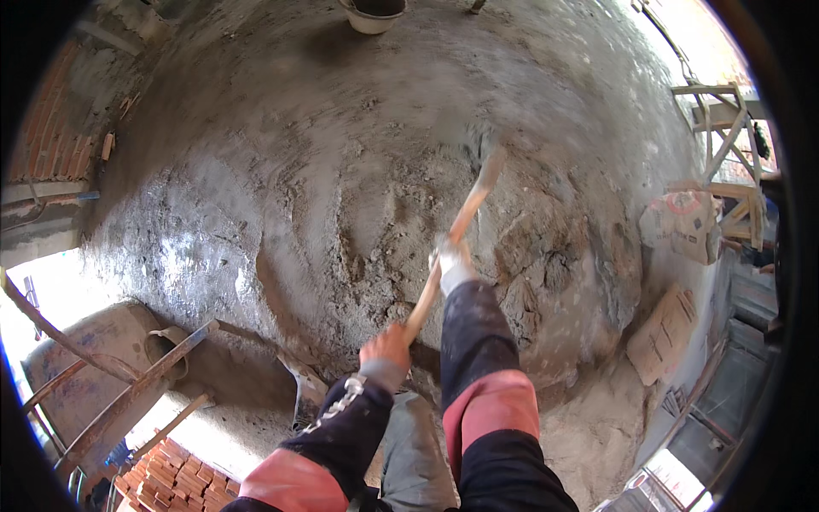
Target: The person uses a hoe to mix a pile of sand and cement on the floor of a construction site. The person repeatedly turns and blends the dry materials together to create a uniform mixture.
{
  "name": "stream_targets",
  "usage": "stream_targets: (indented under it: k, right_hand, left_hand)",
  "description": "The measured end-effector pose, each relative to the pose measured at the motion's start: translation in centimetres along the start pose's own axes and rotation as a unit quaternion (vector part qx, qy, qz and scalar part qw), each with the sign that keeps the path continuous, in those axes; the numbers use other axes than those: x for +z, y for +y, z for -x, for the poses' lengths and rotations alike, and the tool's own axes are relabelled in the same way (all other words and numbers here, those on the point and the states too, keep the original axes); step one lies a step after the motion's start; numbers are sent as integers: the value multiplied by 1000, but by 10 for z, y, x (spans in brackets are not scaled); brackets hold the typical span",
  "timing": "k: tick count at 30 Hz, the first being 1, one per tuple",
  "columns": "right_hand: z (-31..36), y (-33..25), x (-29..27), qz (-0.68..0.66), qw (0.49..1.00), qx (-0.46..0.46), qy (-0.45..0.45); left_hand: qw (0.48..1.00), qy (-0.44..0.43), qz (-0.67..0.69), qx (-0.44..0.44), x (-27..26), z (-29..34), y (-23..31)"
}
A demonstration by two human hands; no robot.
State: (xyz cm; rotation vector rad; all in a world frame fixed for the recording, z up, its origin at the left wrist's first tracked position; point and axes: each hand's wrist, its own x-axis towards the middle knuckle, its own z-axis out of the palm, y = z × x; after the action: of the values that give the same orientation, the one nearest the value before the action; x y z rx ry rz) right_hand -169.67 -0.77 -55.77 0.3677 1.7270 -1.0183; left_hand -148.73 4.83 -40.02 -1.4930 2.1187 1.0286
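Both my hands grip one long wooden-handled tool (469, 209), held slantwise over a heap of wet grey mortar (529, 247). My left hand (386, 348) is closed round the near end of the handle. Farther up, my right hand (451, 253) wraps round the middle of it, slightly blurred. The tool's head at the far end is smeared by motion and lies against the mortar, so I cannot tell its exact kind. Loose, lumpy mix lies below and left of the handle.
A bucket (373, 15) stands at the far edge. On the right are paper sacks (681, 224) (662, 334) and a wooden trestle (725, 136). At lower left lie a large drum (98, 367), poles (136, 397) and stacked bricks (175, 478).
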Motion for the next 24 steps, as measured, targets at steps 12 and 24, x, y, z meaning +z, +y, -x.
stream_targets:
  k: [12, 24]
  right_hand:
    - [208, 204, 3, -171, 977, 111, -66]
    - [52, -51, 177, 87, 984, -103, -116]
  left_hand:
    - [974, -142, 49, -167, -14, 263, -88]
    - [978, 204, 3, -40, -41, -49, -82]
